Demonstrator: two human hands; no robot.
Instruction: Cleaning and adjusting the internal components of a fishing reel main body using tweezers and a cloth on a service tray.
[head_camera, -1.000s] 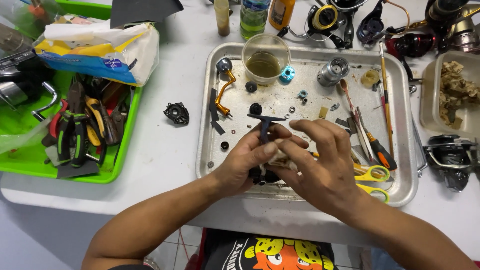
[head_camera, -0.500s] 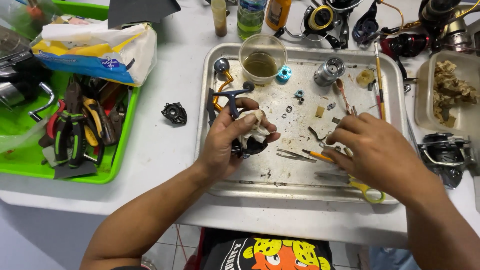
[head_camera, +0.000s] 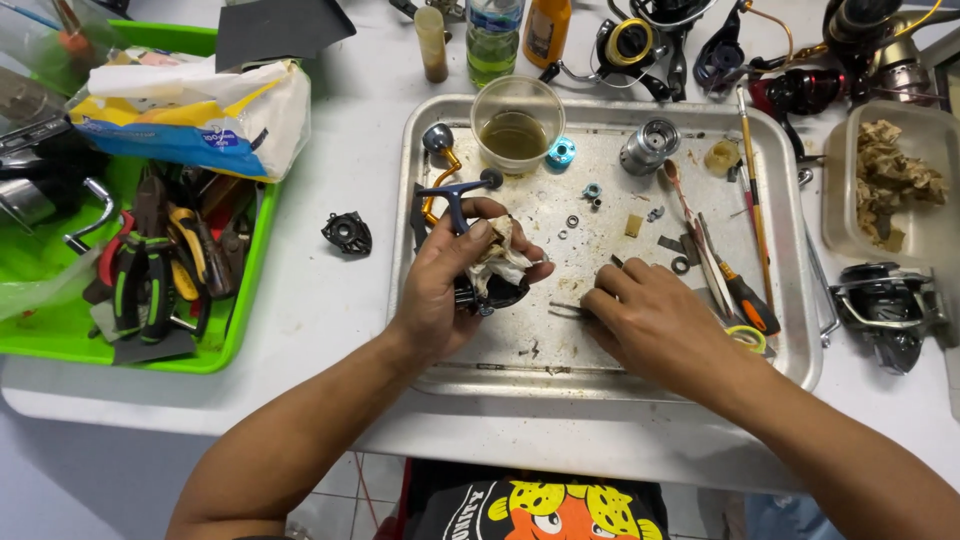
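Over the dented metal tray (head_camera: 800, 300), the left hand (head_camera: 440, 290) is clenched on a black fishing-reel body wrapped in a stained rag (head_camera: 495, 265). The right hand (head_camera: 650, 320) lies just right of it, fingertips pinching thin metal tweezers (head_camera: 570, 309) pointing left toward the reel.

Black reel body (head_camera: 490, 292) (rag-wrapped) gripped over tray; tweezers (head_camera: 568, 308) flat beside.

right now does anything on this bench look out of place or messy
One small black round part lies alone on the white table, outside the metal tray where the other loose bits sit. The tray floor is smeared with grime. The left hand holds a reel body wrapped in a stained rag.
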